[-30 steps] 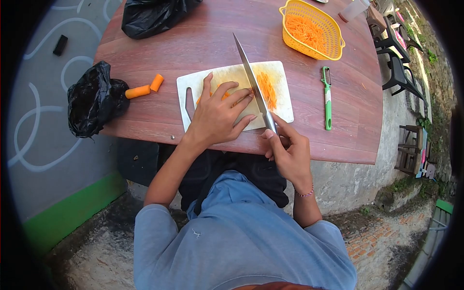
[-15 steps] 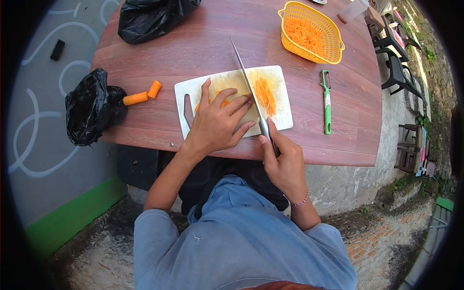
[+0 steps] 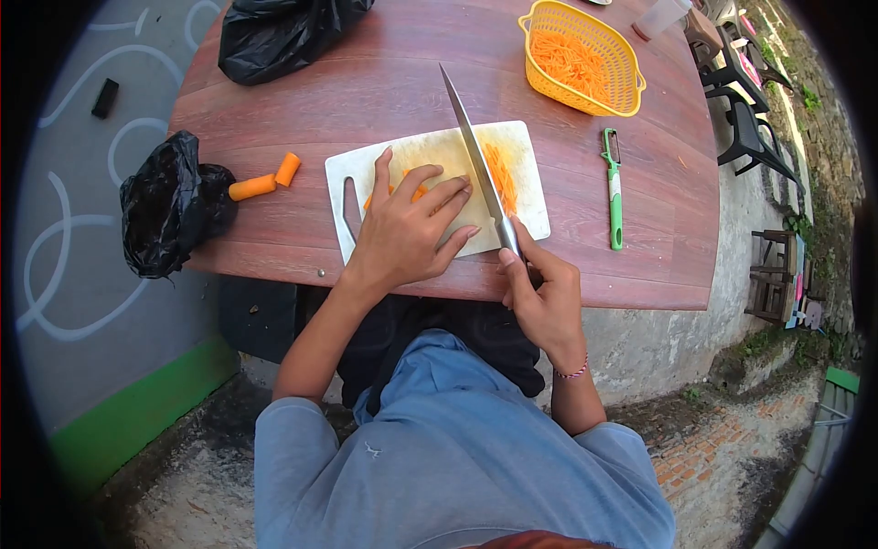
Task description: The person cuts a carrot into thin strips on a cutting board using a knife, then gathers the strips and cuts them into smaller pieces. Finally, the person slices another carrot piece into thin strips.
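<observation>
My right hand (image 3: pixel 547 302) is closed around the handle of a kitchen knife (image 3: pixel 475 153). Its long blade slants up and left across the white cutting board (image 3: pixel 343 169), beside a pile of thin carrot strips (image 3: pixel 501 181). My left hand (image 3: pixel 407 224) is spread over the board, left of the blade, fingers apart and fingertips low. Carrot pieces (image 3: pixel 419 193) show between and beneath these fingers; whether the fingertips press on any is hidden.
A yellow basket (image 3: pixel 631 91) holding shredded carrot (image 3: pixel 572 66) stands at the back right. To the right lies a green peeler (image 3: pixel 615 197). Two carrot chunks (image 3: pixel 253 188) lie by a black plastic bag (image 3: pixel 169 210) on the left. Another black bag (image 3: pixel 283 37) is at the back.
The knife has shifted to the right, away from my left fingertips, and its blade now partly covers the carrot strips. My left hand stays nearly in place.
</observation>
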{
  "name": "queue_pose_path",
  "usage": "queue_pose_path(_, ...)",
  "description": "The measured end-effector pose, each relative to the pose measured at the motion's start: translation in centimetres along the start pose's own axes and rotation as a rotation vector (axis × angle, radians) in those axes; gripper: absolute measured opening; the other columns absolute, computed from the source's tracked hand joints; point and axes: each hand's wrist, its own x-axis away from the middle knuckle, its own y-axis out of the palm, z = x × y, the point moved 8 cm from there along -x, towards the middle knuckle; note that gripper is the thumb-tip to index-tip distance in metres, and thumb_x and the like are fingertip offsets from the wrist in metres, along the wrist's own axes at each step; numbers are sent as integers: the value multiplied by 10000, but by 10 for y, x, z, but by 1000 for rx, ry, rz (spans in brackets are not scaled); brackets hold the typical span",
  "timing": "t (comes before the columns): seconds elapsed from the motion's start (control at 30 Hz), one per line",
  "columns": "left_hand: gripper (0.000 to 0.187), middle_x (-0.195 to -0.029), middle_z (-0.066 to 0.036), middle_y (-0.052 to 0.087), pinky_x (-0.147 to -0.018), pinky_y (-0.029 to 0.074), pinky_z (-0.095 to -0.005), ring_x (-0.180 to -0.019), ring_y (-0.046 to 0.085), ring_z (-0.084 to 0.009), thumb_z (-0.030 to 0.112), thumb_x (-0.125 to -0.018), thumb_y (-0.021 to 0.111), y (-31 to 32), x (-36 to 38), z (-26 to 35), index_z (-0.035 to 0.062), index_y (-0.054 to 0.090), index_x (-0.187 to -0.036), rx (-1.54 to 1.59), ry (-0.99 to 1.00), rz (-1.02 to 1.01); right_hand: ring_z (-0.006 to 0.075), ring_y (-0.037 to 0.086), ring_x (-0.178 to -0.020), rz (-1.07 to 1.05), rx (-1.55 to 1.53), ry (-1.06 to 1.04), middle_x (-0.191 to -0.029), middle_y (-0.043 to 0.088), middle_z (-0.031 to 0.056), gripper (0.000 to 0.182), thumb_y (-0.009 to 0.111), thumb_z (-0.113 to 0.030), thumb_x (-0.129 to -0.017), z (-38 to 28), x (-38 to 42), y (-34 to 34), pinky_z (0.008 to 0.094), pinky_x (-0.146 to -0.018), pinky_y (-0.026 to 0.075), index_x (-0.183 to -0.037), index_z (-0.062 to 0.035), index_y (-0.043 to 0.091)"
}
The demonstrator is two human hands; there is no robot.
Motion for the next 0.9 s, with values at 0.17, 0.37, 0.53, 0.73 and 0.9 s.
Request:
queue_pose_path(0.17, 467, -1284, -33, 751, -1234, 252, -735, -1301, 608, -274, 432, -964, 756, 1, 0, 0, 62, 801, -1245, 3, 13, 29, 180, 701, -697, -8, -70, 19, -796, 713, 214, 425, 701, -110, -1040, 1, 2, 3, 339, -686, 550, -1418, 81, 660)
queue_pose_path(0.37, 437, -1302, -24, 752, -1242, 248, -724, -1307, 614, -278, 396, -960, 768, 0, 0, 0, 79, 797, -1259, 1, 5, 12, 192, 687, -670, -21, -32, -38, -778, 689, 209, 430, 706, -112, -1035, 4, 5, 7, 346, -669, 539, -1423, 68, 660)
queue_pose_path(0.53, 419, -1323, -23, 752, -1249, 246, -717, -1318, 617, -285, 359, -953, 781, 1, 0, 0, 90, 792, -1275, -2, 0, -3, 265, 697, -668, -45, -18, 19, -811, 687, 254, 426, 705, -118, -1032, 1, 9, 5, 366, -680, 545, -1413, 67, 666)
queue_pose_path(0.73, 435, -1300, -30, 738, -1230, 253, -743, -1310, 599, -275, 397, -969, 746, 1, 0, 0, 73, 799, -1253, 2, 12, 16, 371, 740, -725, -47, 16, 6, -836, 691, 282, 422, 690, -114, -1037, -6, 16, 1, 405, -707, 562, -1418, 67, 661)
queue_pose_path(0.9, 444, -1296, -32, 739, -1233, 252, -741, -1296, 604, -276, 393, -970, 742, 1, 0, 0, 59, 794, -1259, 9, 15, 13, 384, 748, -742, -70, 45, 35, -841, 693, 290, 421, 681, -105, -1043, -8, 23, 0, 413, -708, 565, -1426, 67, 654)
